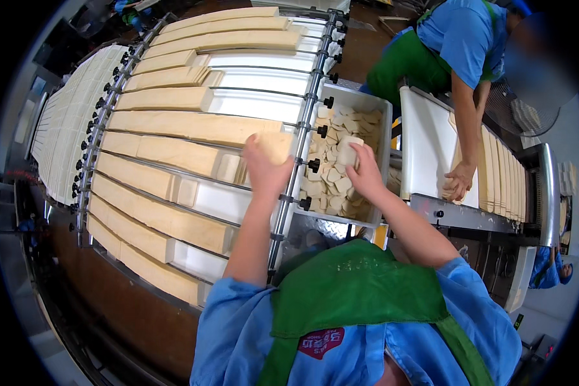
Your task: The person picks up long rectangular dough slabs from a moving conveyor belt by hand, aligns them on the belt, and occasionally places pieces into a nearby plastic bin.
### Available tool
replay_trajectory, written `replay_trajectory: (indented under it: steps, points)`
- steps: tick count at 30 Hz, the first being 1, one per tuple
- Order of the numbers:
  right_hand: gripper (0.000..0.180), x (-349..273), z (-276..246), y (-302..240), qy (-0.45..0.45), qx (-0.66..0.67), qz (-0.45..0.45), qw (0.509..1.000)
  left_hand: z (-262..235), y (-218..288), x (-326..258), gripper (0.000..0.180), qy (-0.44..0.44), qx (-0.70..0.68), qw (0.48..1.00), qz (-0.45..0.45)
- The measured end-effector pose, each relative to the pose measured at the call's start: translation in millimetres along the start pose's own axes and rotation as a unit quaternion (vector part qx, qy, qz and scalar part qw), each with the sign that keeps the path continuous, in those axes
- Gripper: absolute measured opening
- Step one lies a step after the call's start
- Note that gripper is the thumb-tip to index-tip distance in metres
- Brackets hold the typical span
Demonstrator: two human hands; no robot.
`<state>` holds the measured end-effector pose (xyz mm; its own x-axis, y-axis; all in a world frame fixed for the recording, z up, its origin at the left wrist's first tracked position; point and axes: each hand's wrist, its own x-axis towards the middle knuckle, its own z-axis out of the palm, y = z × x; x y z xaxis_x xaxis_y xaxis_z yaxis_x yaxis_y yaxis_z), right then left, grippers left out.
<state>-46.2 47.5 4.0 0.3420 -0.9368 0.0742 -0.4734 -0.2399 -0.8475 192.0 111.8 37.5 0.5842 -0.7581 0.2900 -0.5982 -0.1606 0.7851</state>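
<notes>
The work in hand looked to be sorting or clearing pale, dough-like pieces by hand at the end of one row. The left hand (266,168) was spread around a squared stack (278,147), thumb on one side and fingers on the other, near the knobbed metal rail (307,109). The right hand (367,172) was drawn narrow, pinching a small pale piece (348,152) over the grey bin (386,125), where many loose pieces (331,183) lay heaped. The hands blurred slightly, so I could not tell whether the stack was clear of its row or resting against it.

Further rows (167,219) lay in lanes between thin rods on the white counter (254,100), ending at uneven lengths. Across the bin, a co-worker (460,38) leaned over a white belt, one hand on the pieces there.

As I judged it, the next move called for a firm, even hold by the left hand, keeping the stack's edges square, and a simple loosening of the right fingers above the bin.
</notes>
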Motion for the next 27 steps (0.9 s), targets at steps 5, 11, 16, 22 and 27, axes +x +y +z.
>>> replay_trajectory:
  steps: [5, 11, 16, 22, 27]
  points:
    - [0.056, -71.6, -45.7, 65.0, 0.043, -0.239, -0.037, 0.969, -36.0, -67.3, -1.9, 0.078, -0.085, 0.012, 0.991, -0.100]
    - [0.046, -130.5, -78.2, 99.7, 0.002, -0.389, -0.077, 0.918, -30.9, -52.8, 8.8, 0.073, -0.185, 0.103, 0.963, -0.166]
    - [0.035, -131.1, -78.6, 101.0, 0.053, -0.362, -0.086, 0.927, -14.4, -71.1, -12.2, 0.067, -0.090, 0.165, 0.981, -0.052]
    - [0.029, -130.1, -79.6, 105.0, 0.066, -0.355, -0.098, 0.927, -16.3, -59.8, -7.8, 0.059, 0.010, 0.293, 0.955, 0.036]
    - [0.026, -129.9, -80.0, 110.1, 0.057, -0.350, -0.095, 0.930, -29.8, -45.9, -4.9, 0.061, -0.097, 0.169, 0.970, -0.145]
